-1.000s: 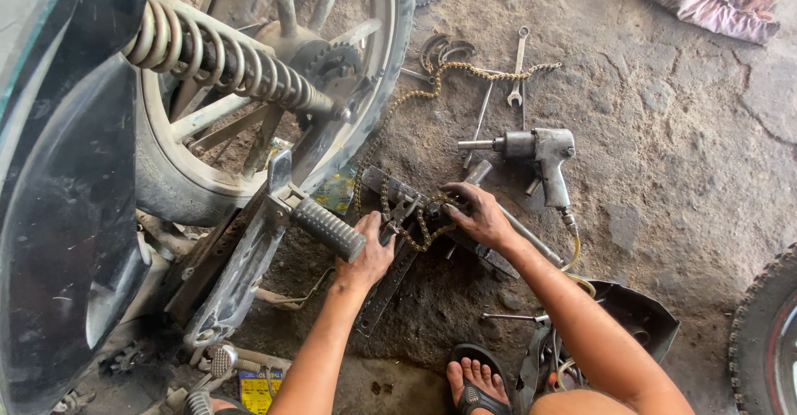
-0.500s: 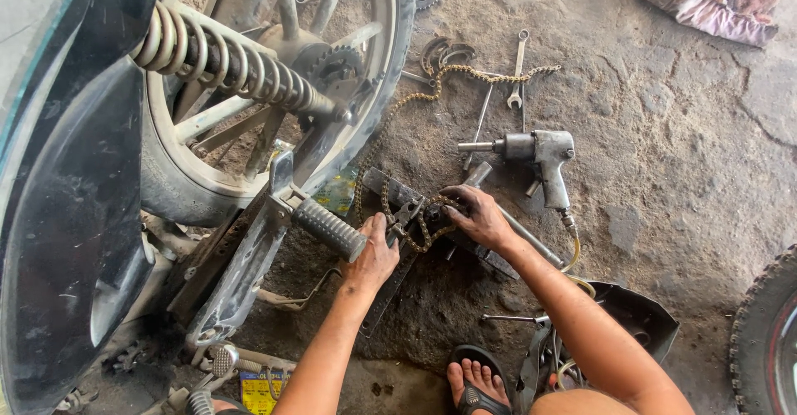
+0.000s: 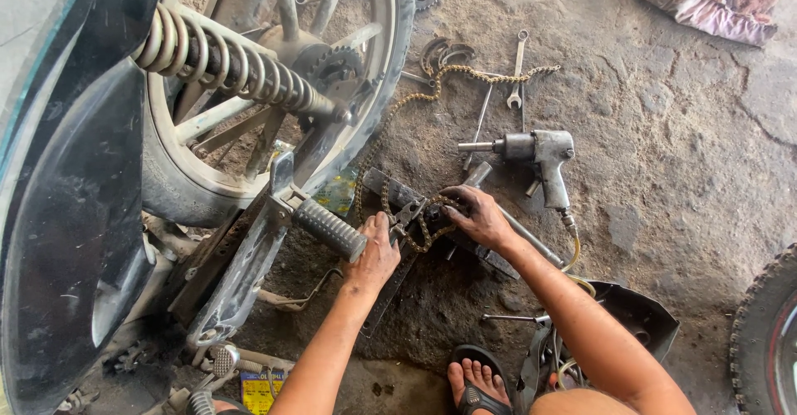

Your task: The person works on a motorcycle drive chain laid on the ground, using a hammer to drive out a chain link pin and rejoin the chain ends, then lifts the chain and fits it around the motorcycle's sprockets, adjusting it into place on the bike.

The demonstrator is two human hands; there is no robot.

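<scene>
A greasy drive chain (image 3: 432, 100) snakes over the dirt floor from the rear wheel (image 3: 365, 124) toward me. My left hand (image 3: 375, 253) grips a small tool, apparently pliers (image 3: 407, 214), against the chain near the ribbed footpeg (image 3: 328, 228). My right hand (image 3: 475, 216), black with grease, pinches the chain on a dark metal bar (image 3: 398, 192). A coil shock spring (image 3: 232, 62) and the sprocket (image 3: 332, 68) sit on the wheel above.
An air impact wrench (image 3: 535, 153) with its hose lies right of my hands. Spanners (image 3: 518, 70) lie further up, a rag pile (image 3: 706, 0) at the top right. A knobbly tyre (image 3: 768, 332) stands at the right edge; my sandalled foot (image 3: 473, 382) is below.
Both hands have stayed on the chain, with only slight shifts of the fingers. The view has barely moved.
</scene>
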